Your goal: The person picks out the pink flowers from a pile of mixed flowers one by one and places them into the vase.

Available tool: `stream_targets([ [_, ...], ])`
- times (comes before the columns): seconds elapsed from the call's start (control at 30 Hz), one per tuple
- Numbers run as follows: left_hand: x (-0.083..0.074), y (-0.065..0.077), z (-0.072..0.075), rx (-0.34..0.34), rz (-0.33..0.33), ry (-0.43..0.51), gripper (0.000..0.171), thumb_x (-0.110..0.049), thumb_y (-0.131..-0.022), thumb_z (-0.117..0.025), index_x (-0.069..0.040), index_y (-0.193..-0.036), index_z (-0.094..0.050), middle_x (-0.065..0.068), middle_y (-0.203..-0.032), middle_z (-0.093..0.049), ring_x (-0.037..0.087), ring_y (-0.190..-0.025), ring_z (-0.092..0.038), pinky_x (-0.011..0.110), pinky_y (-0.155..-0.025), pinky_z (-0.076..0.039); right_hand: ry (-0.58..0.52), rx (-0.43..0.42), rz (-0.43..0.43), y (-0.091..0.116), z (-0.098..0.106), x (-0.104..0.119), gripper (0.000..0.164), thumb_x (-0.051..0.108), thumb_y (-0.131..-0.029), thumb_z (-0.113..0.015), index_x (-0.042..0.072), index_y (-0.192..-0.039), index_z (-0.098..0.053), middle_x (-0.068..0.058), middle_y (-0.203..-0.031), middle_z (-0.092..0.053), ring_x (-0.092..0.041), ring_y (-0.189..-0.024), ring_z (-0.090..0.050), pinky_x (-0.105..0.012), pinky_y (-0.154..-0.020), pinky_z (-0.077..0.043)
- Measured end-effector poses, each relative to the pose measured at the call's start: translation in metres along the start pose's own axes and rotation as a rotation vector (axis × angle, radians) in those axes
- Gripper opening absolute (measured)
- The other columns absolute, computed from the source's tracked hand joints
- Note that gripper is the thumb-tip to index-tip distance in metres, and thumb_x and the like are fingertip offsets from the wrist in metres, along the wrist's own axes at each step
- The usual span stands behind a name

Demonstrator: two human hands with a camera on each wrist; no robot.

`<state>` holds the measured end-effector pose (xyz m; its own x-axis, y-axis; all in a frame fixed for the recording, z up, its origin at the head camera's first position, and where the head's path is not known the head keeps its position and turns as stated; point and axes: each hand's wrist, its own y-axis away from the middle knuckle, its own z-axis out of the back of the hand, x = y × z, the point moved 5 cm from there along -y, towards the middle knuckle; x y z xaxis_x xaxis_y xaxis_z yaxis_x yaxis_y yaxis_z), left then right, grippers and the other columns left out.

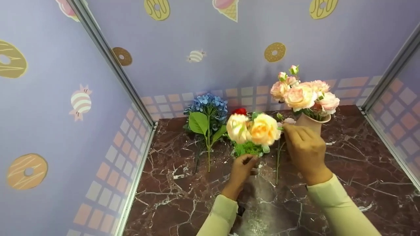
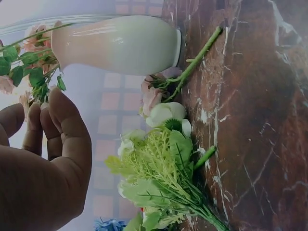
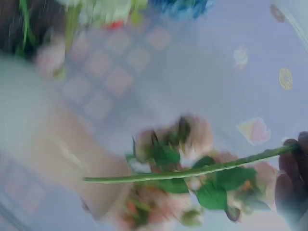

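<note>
My right hand (image 1: pixel 305 150) pinches the green stem (image 3: pixel 207 169) of a spray of cream-orange roses (image 1: pixel 265 129). The blooms hang to the left of that hand, above the table. Below the blooms is my left hand (image 1: pixel 242 172), its fingers (image 2: pixel 67 118) loosely bent with nothing visible between them. Behind the right hand stands a pale pink-white vase (image 2: pixel 120 45) with pink roses (image 1: pixel 300 95) in it. In the right wrist view the stem crosses in front of the vase and roses, and blur softens the picture.
On the marble-patterned table (image 1: pixel 183 203) lie a blue hydrangea (image 1: pixel 210 103), a red flower (image 1: pixel 239 111), a green-and-white bunch (image 2: pixel 159 163) and a pink flower with a bare stem (image 2: pixel 195 62). Lilac panels (image 1: pixel 213 36) enclose the back and sides.
</note>
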<state>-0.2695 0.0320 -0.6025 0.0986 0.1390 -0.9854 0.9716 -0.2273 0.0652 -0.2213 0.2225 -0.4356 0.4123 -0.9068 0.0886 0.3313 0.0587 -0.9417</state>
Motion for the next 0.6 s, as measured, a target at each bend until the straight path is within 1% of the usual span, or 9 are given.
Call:
stream_targets([
  [0.07, 0.000, 0.000, 0.001, 0.005, -0.022, -0.015, 0.027, -0.018, -0.113, -0.072, 0.008, -0.116, -0.077, -0.004, -0.088, -0.069, 0.013, -0.077, -0.069, 0.037, -0.073, -0.071, 0.023, -0.051, 0.028, -0.007, 0.004, 0.001, 0.014, -0.002, -0.098, -0.085, 0.002, -0.111, -0.087, -0.016, -0.101, -0.088, -0.038, -0.082, -0.079, -0.051, -0.070, -0.065],
  [0.13, 0.000, 0.000, 0.001, 0.007, -0.023, -0.028, 0.027, -0.018, -0.113, -0.072, 0.008, -0.115, -0.077, -0.004, -0.087, -0.069, 0.013, -0.079, -0.069, 0.033, -0.070, -0.069, 0.027, -0.083, 0.035, -0.011, 0.009, 0.002, 0.015, -0.005, -0.097, -0.084, 0.002, -0.110, -0.087, -0.016, -0.101, -0.088, -0.038, -0.082, -0.079, -0.051, -0.071, -0.064],
  [0.23, 0.003, 0.001, 0.002, -0.001, 0.012, -0.028, 0.025, -0.018, -0.113, -0.072, 0.005, -0.109, -0.077, -0.004, -0.085, -0.068, 0.011, -0.079, -0.068, 0.029, -0.065, -0.066, 0.024, -0.114, 0.036, -0.015, 0.012, 0.003, 0.017, -0.007, -0.095, -0.084, 0.002, -0.109, -0.087, -0.015, -0.101, -0.088, -0.038, -0.082, -0.079, -0.050, -0.072, -0.064],
  [0.33, 0.005, -0.001, 0.002, -0.002, 0.045, -0.008, 0.022, -0.018, -0.113, -0.072, 0.001, -0.106, -0.078, -0.001, -0.085, -0.069, 0.010, -0.078, -0.068, 0.026, -0.064, -0.065, 0.011, -0.121, 0.033, -0.019, 0.009, 0.001, 0.017, -0.008, -0.095, -0.084, 0.002, -0.108, -0.087, -0.015, -0.101, -0.088, -0.038, -0.083, -0.079, -0.049, -0.074, -0.065],
  [0.4, 0.006, -0.001, 0.002, 0.005, 0.050, 0.000, 0.023, -0.019, -0.114, -0.071, 0.002, -0.108, -0.079, 0.001, -0.088, -0.070, 0.011, -0.078, -0.068, 0.027, -0.066, -0.066, 0.003, -0.110, 0.018, -0.020, 0.004, -0.003, 0.015, -0.007, -0.097, -0.083, 0.002, -0.108, -0.087, -0.015, -0.100, -0.088, -0.038, -0.083, -0.079, -0.050, -0.075, -0.067],
  [0.47, 0.006, -0.001, 0.003, 0.011, 0.049, -0.007, 0.025, -0.020, -0.114, -0.071, 0.003, -0.112, -0.080, 0.001, -0.092, -0.073, 0.012, -0.081, -0.070, 0.029, -0.069, -0.068, 0.004, -0.086, -0.016, -0.020, -0.001, -0.011, 0.013, -0.006, -0.099, -0.079, 0.001, -0.107, -0.086, -0.017, -0.098, -0.087, -0.039, -0.083, -0.079, -0.051, -0.075, -0.068],
  [0.57, 0.007, 0.001, 0.005, 0.016, 0.057, -0.034, 0.025, -0.021, -0.115, -0.070, 0.003, -0.116, -0.080, -0.001, -0.098, -0.075, 0.015, -0.087, -0.072, 0.034, -0.075, -0.071, 0.007, -0.027, -0.101, -0.017, -0.009, -0.031, 0.009, -0.003, -0.103, -0.073, -0.003, -0.104, -0.083, -0.023, -0.095, -0.085, -0.044, -0.082, -0.078, -0.056, -0.075, -0.068],
  [0.6, 0.007, 0.001, 0.006, 0.012, 0.064, -0.039, 0.025, -0.021, -0.115, -0.070, 0.002, -0.117, -0.080, -0.002, -0.099, -0.076, 0.014, -0.087, -0.073, 0.034, -0.076, -0.071, 0.011, -0.007, -0.127, -0.017, -0.013, -0.039, 0.010, -0.002, -0.104, -0.072, -0.006, -0.100, -0.080, -0.025, -0.091, -0.082, -0.045, -0.080, -0.076, -0.057, -0.072, -0.066],
])
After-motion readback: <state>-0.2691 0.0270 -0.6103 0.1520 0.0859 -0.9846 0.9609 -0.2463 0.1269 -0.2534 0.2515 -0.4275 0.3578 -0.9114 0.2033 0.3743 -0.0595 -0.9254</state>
